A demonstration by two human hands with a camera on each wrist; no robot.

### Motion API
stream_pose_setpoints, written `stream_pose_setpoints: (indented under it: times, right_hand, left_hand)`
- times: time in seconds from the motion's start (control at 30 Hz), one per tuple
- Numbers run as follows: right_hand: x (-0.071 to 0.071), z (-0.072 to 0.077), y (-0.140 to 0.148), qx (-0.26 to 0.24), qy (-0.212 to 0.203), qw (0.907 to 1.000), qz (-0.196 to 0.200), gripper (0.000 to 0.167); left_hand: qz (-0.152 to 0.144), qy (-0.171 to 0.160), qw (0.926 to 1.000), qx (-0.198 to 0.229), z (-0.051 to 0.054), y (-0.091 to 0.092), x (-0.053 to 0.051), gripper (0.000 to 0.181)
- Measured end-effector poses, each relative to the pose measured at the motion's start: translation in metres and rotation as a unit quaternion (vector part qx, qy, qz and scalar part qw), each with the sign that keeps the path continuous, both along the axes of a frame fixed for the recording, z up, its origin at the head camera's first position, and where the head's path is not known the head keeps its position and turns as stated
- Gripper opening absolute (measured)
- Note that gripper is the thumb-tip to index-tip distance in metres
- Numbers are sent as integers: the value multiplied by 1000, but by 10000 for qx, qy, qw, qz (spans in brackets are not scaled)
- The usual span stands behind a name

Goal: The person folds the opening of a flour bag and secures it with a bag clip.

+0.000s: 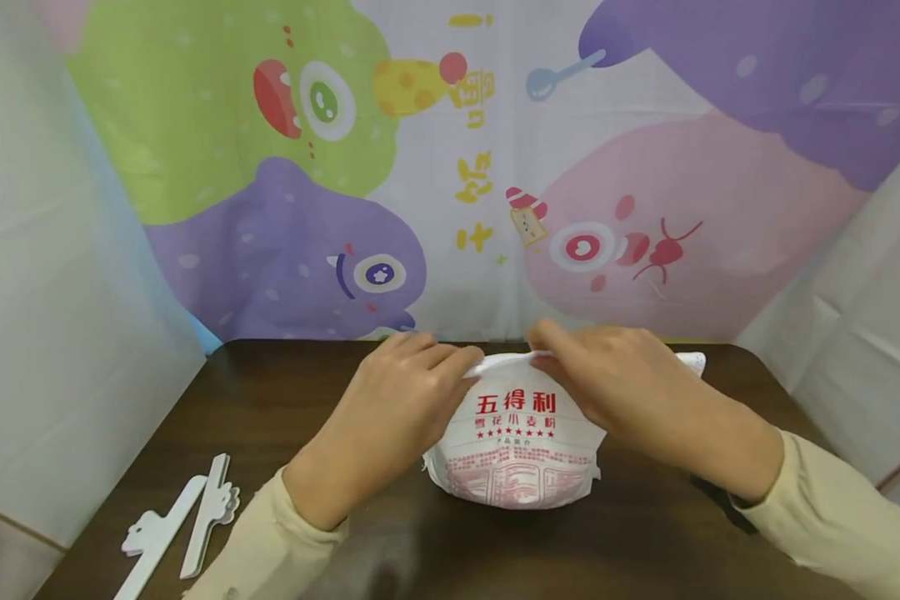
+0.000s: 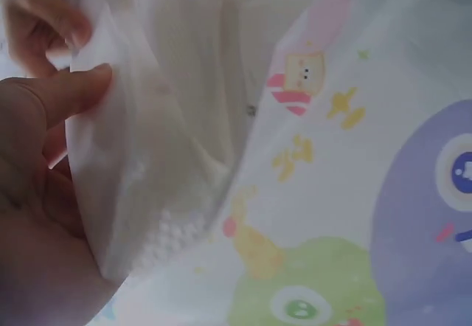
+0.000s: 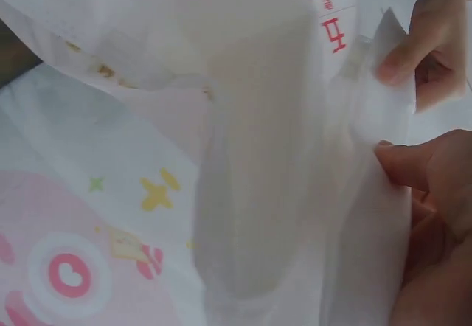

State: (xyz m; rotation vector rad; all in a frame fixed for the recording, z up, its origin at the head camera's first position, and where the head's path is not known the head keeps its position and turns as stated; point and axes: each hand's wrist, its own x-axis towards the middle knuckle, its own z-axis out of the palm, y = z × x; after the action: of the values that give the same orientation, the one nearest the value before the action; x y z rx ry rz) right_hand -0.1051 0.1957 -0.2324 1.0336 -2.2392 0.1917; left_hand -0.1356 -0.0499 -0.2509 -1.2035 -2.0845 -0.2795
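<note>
A white flour bag [image 1: 521, 454] with red printing stands on the dark table in the head view. My left hand [image 1: 408, 392] pinches its top edge on the left, thumb against the white sheet. On the right, my right hand [image 1: 618, 375] pinches the same edge between thumb and fingers. The left wrist view shows the left hand's thumb [image 2: 81, 94] pressed on the bag wall [image 2: 155, 119]. From the right wrist, the right hand [image 3: 435, 193] holds a turned-over strip [image 3: 369, 186] along the bag's rim. The bag's contents are hidden.
Two white sealing clips, one [image 1: 161, 533] beside the other [image 1: 210, 512], lie at the table's left, near the left forearm. A cartoon-printed sheet [image 1: 457, 275] hangs behind the dark table [image 1: 292, 400]. Pale side walls [image 1: 60, 292] flank it.
</note>
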Motion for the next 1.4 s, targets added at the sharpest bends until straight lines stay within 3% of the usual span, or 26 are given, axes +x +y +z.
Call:
stream_pose_setpoints:
  times: [0.13,0.3,0.37,0.47,0.57,0.63,0.8,0.9,1.1,1.4]
  right_hand:
    - [-5,-4,3,-108,202,9995,206,7]
    - [-6,-8,7,-89,55,9993,368,15]
    - [-6,-9,9,-127,-17,9991,406,16]
    - [-8,-10,11,-201,-37,9986,484,12]
    - [-10,-11,9,-248,-11,9981,567,19]
    - [-12,-11,6,-240,70,9983,526,22]
    - [-10,-14,-11,188,543,9982,-191,11]
    - [-8,-14,-19,388,552,9967,-457,11]
    - [-10,-13,-22,381,196,9985,-337,19]
    - [-26,-14,-39,397,196,9990,67,13]
  left_hand:
    - [-100,-442,9987,216,-2,-18,-3,17]
    - [-702,-1005,9901,679,-10,-42,-11,22]
    - [-975,-1223,9833,927,-14,-49,-14,22]
    - [-1250,-1641,9671,1486,-20,-60,-18,25]
    - [-1446,-2030,9495,1906,-25,-70,-20,25]
    - [-1542,-2147,9421,2063,-28,-74,-22,24]
    - [-1258,-2447,9313,2387,-42,-72,-31,15]
    - [-1080,-2588,9257,2538,-51,-70,-33,13]
    - [-1083,-2639,9250,2509,-55,-68,-26,13]
    - [-1022,-2389,9338,2458,-51,-66,-20,14]
